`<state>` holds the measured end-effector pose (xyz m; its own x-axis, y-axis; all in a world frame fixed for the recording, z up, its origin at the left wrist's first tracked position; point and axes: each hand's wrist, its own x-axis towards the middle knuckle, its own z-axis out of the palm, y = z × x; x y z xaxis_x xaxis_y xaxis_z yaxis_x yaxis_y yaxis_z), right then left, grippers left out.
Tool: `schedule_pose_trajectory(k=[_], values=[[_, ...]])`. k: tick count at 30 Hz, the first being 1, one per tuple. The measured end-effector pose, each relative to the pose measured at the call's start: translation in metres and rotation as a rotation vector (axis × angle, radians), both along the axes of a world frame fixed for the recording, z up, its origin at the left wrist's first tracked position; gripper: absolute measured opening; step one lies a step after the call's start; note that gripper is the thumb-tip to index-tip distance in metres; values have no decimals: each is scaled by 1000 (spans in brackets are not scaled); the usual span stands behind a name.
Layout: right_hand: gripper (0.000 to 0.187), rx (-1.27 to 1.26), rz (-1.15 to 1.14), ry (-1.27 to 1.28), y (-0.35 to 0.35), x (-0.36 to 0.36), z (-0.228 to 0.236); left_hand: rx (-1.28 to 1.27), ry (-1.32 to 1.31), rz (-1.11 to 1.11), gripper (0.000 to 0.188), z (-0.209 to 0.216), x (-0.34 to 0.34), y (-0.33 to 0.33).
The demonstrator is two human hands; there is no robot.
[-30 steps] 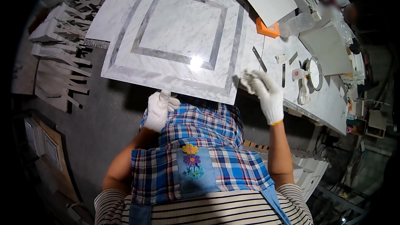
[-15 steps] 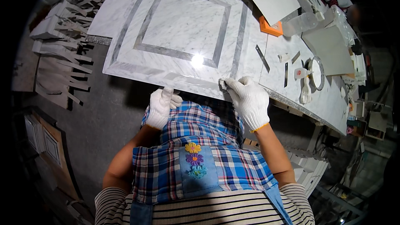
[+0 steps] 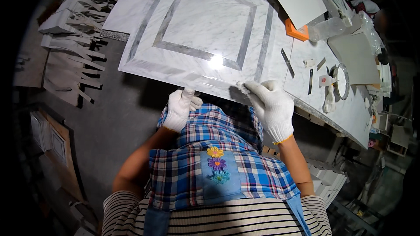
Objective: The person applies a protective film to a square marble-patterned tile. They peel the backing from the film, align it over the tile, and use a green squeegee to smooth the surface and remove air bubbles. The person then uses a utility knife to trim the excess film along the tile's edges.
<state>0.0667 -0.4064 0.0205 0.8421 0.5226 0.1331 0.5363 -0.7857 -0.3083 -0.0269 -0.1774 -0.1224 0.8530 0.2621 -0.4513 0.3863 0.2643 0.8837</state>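
A marble panel (image 3: 210,24) with grey inlaid borders lies before me, its near edge projecting over my lap. My right hand (image 3: 275,108), in a white knit glove, pinches a small whitish wad of cloth (image 3: 241,86) between thumb and fingers at the panel's near right edge. Just below that edge, farther left, is my left hand (image 3: 180,110), gloved the same way. Its thumb points up, apart from its half-curled fingers, and nothing shows in it. A bright glare sits on the panel between the hands.
On the marble work surface to the right lie dark flat strips (image 3: 287,63), a small white bottle (image 3: 326,80), a round ring-shaped item (image 3: 342,83), an orange box (image 3: 296,30) and a clear plastic bottle (image 3: 327,29). Pale strips (image 3: 72,67) are stacked at the left.
The whole view has shifted, so the panel and both hands appear farther right. Against the panel, the right hand with the cloth wad has slid slightly left; the left hand has barely changed.
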Motion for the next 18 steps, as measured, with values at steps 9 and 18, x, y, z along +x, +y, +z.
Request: schedule_pose_trajectory(k=[9, 18], values=[[25, -120, 99, 34, 29, -3, -19, 29, -10, -40, 78, 3, -2, 2], [16, 2, 78, 64, 36, 2, -12, -33, 33, 4, 81, 7, -1, 0]])
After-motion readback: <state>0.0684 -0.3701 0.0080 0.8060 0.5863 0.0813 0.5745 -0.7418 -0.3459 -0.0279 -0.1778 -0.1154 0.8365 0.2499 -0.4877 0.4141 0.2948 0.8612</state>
